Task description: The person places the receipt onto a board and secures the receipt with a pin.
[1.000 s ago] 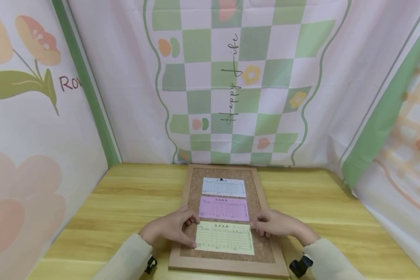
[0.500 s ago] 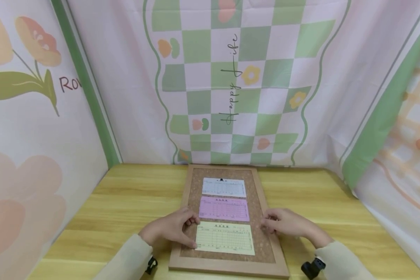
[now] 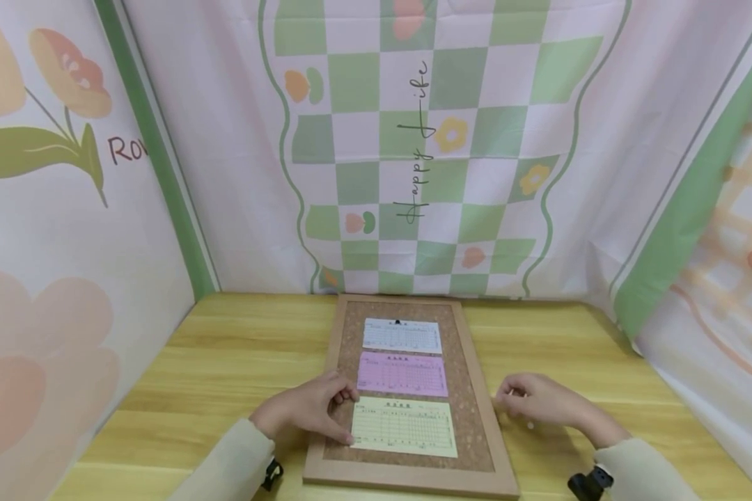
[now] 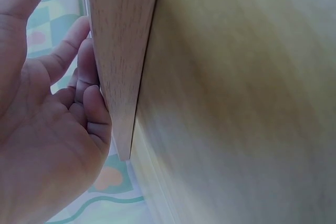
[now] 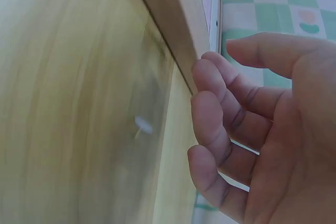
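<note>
My left hand (image 3: 307,410) rests on the left side of a wood-framed cork board (image 3: 473,435). Its spread thumb and index finger touch the left corners of a pale yellow printed slip (image 3: 404,426). Off the board's right side, above the table, is my right hand (image 3: 542,400). In the right wrist view its fingers are loosely bent, the thumb stands apart, and nothing is held. Below that hand shows a small white thumbtack (image 5: 143,125), slightly blurred; I cannot tell whether it lies on the table or is in the air.
A pink-purple slip (image 3: 401,374) and a pale blue slip (image 3: 401,335) lie above the yellow one on the board. A small black piece (image 3: 397,322) sits at the blue slip's top edge. Wood-grain table (image 3: 244,348) surrounds the board, with a checked curtain (image 3: 407,174) behind.
My right hand has moved right, from the yellow slip's upper right corner across the board's frame to above the table. A white thumbtack now shows beneath it. The left hand stays put.
</note>
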Demonstrator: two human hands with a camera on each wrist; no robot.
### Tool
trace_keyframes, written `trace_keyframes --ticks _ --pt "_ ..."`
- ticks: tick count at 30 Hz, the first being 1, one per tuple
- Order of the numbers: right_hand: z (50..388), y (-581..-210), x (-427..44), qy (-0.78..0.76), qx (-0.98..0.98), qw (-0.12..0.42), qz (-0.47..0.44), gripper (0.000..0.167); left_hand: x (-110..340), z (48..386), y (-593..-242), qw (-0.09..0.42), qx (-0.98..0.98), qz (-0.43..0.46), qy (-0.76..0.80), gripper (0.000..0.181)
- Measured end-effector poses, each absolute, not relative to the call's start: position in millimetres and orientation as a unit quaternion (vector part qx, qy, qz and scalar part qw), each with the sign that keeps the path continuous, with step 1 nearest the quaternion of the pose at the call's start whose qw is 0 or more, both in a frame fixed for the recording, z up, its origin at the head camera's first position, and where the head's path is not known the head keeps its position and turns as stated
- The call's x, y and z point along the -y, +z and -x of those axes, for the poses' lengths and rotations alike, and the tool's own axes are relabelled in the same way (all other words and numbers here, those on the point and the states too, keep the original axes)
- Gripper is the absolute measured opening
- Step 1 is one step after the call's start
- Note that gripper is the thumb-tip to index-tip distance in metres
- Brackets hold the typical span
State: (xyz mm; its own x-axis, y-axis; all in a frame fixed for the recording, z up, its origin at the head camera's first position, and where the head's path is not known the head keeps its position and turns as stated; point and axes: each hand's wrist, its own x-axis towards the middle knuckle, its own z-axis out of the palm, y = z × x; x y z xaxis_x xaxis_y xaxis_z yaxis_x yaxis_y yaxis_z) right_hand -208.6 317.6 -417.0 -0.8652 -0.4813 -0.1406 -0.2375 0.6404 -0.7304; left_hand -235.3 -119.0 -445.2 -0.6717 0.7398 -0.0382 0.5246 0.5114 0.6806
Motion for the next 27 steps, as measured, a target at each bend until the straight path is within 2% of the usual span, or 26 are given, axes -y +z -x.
trace_keyframes --ticks 11,18,27 --pt "202 -422 -347 -0.374 -0.894 0.154 0.193 0.016 119 237 -447 0.168 -0.853 -0.370 0.329 0.057" --pt "199 -429 -361 -0.396 -0.879 0.198 0.176 0.017 119 237 -445 0.168 -0.850 -0.377 0.328 0.056" --pt "196 -430 -362 -0.405 -0.872 0.221 0.163 0.012 119 235 -444 0.174 -0.848 -0.371 0.335 0.056"
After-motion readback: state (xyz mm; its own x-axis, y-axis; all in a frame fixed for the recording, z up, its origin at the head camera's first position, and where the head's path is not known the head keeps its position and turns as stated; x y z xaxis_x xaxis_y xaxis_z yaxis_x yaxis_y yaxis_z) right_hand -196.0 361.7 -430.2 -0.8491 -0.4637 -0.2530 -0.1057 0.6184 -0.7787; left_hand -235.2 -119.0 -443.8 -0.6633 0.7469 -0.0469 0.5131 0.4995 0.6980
